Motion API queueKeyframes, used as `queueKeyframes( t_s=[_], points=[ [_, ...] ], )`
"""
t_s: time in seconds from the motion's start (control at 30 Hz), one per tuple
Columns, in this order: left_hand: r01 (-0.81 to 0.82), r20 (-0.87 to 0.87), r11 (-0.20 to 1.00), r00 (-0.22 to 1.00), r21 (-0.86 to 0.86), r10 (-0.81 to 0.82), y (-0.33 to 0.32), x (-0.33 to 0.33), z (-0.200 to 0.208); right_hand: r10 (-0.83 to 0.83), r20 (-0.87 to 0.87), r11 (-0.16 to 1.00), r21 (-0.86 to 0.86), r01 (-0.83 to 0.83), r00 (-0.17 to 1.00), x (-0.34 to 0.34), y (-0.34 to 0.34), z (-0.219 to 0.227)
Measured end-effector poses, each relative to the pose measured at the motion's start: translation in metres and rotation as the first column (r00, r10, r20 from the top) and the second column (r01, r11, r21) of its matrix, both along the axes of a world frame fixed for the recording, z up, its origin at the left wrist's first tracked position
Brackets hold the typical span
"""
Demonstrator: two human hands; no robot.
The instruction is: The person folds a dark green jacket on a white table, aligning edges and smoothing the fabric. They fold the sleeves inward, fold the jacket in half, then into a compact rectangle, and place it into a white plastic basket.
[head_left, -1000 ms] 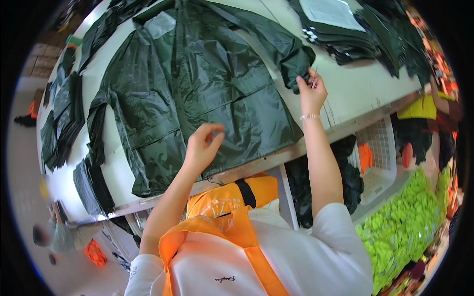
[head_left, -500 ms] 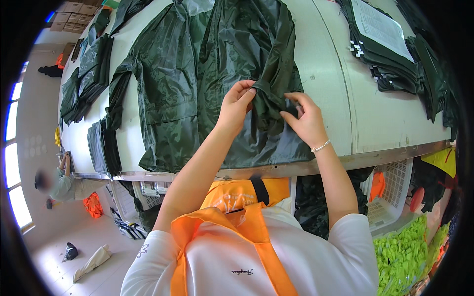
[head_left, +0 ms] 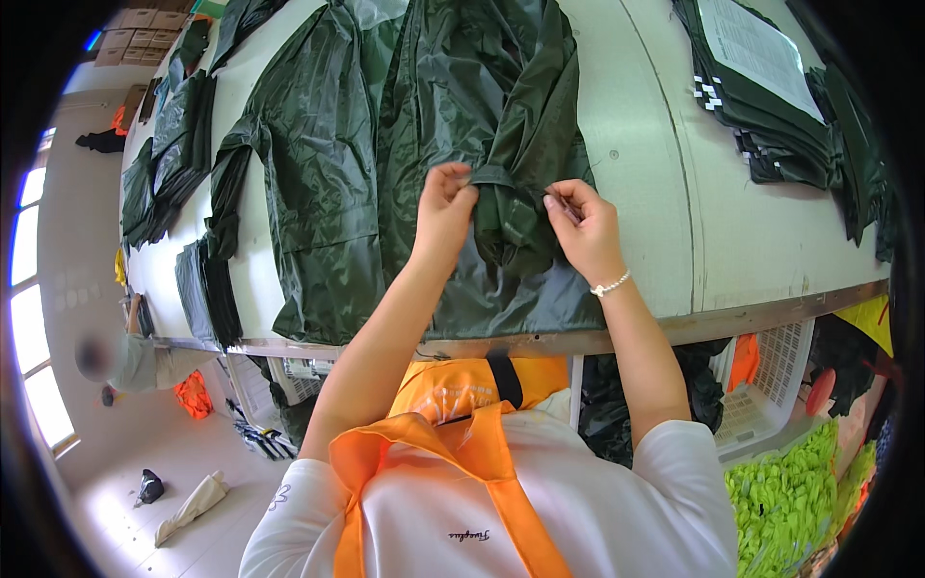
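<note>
A dark green camouflage rain jacket (head_left: 328,222) is spread on the pale table, its front toward me. One sleeve (head_left: 525,116) is bent down over the jacket's right half, with the cuff (head_left: 496,177) turned toward me. At the cuff's left side, my left hand (head_left: 443,217) pinches the edge between thumb and fingers. My right hand (head_left: 590,236) is closed at the cuff's right side, fingertips on the fabric edge. Something small and dark shows between its fingers, too unclear to name. The other sleeve (head_left: 231,178) hangs out to the left.
Folded dark garments (head_left: 183,144) lie in stacks along the table's left. At the right is another stack (head_left: 780,144) with a printed sheet (head_left: 756,48) on top. White baskets (head_left: 771,385) stand below the metal table edge (head_left: 674,332). A person (head_left: 130,361) is at the far left.
My left hand has shifted left along the cuff. The right hand's fingers, apart before, have closed at the cuff's right side. The cuff now looks spread wider.
</note>
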State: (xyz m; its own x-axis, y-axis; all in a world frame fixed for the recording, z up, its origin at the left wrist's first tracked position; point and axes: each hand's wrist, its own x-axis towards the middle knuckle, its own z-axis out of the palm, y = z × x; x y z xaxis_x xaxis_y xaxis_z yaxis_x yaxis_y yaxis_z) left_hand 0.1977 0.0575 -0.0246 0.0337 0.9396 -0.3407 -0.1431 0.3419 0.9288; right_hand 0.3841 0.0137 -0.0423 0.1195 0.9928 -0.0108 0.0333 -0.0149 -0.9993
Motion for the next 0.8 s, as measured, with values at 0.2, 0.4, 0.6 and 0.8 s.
queueKeyframes(
  t_s=[0.2, 0.4, 0.6, 0.8],
  points=[
    [0.578, -0.584, 0.725, 0.754, 0.374, -0.300, 0.015, 0.018, 0.055, 0.121, -0.164, 0.989, -0.069, -0.134, 0.979, 0.018, 0.012, 0.024],
    [0.624, -0.389, 0.761, 0.754, 0.176, -0.529, 0.027, 0.013, 0.042, 0.186, -0.234, 0.957, -0.175, -0.230, 0.954, 0.031, 0.021, 0.042],
    [0.585, -0.549, 0.746, 0.755, 0.319, -0.358, 0.019, -0.016, 0.047, 0.198, -0.122, 0.971, -0.110, -0.212, 0.972, 0.047, -0.001, 0.052],
    [0.688, -0.561, 0.486, 0.724, 0.539, -0.402, 0.003, 0.006, 0.049, 0.098, 0.222, 0.970, 0.197, -0.143, 0.970, 0.034, -0.011, 0.064]
  ],
)
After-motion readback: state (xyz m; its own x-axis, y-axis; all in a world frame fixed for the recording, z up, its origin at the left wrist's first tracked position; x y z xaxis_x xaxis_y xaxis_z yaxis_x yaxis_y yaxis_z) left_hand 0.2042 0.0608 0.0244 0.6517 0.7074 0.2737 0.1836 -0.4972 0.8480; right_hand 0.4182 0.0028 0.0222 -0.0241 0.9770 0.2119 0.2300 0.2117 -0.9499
